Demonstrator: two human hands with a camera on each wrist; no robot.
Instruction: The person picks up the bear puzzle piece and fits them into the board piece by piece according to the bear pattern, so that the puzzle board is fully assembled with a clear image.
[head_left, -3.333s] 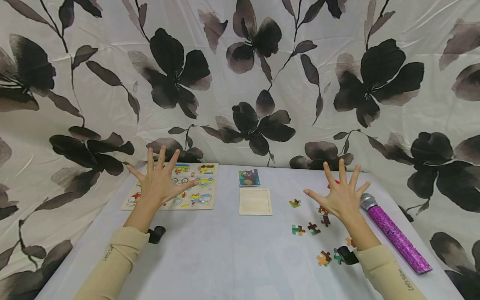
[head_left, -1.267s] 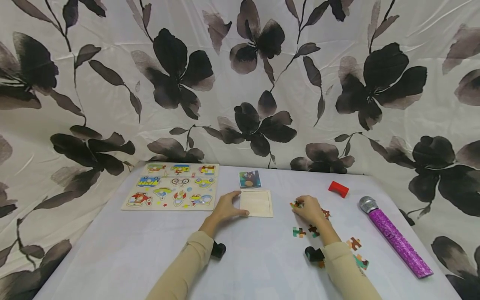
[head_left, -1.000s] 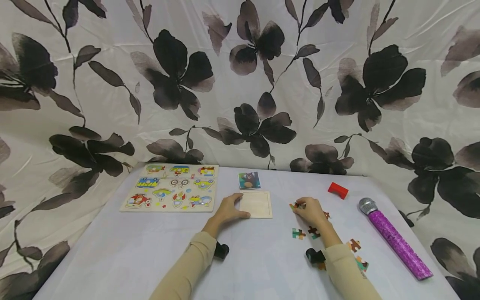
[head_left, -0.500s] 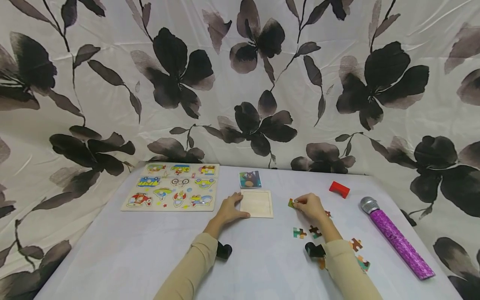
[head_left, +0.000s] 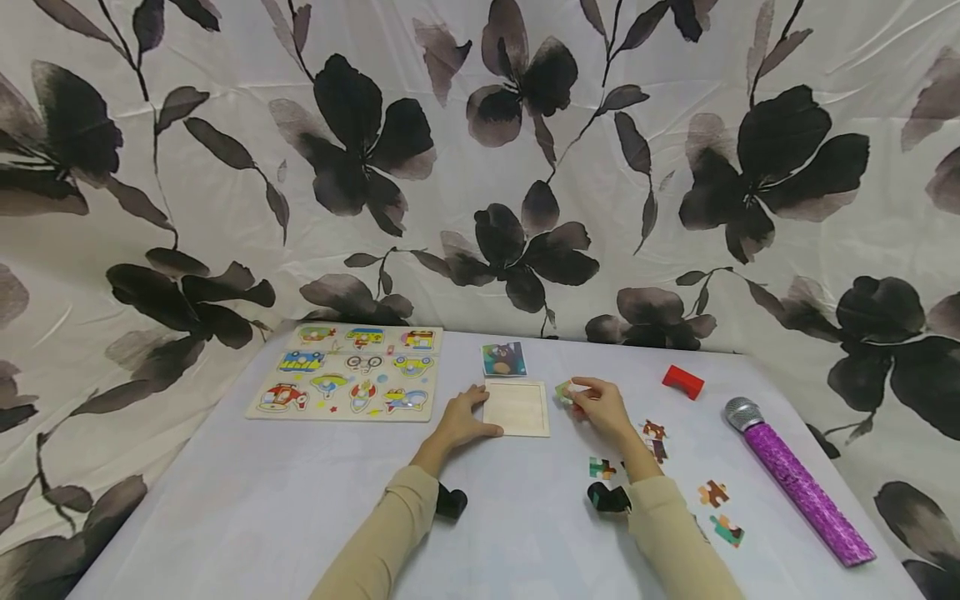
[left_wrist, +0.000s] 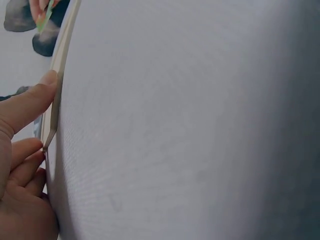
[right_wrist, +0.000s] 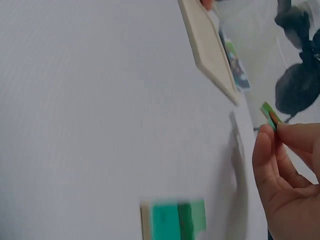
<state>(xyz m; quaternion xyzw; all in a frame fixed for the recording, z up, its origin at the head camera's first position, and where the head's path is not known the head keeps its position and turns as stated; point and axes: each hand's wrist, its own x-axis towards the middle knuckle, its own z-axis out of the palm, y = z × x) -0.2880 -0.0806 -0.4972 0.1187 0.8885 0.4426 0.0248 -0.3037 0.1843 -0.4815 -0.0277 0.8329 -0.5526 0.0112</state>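
My left hand holds the small square wooden puzzle tray by its left side. In the left wrist view the thumb presses on the near edge, and the other fingers lie round the corner. My right hand pinches a green puzzle piece between thumb and fingertips, just right of the tray. The right wrist view shows this piece tilted and raised above the table. A picture card with a dark animal lies behind the tray.
Loose puzzle pieces lie on the right, among them a brown one, a green one and an orange one. Farther right are a red block and a purple glitter microphone. A vehicle puzzle board lies at left.
Both hands came down from raised and spread. The left hand went to the tray and has stayed there. The right hand took hold of the green puzzle piece and moved it left towards the tray.
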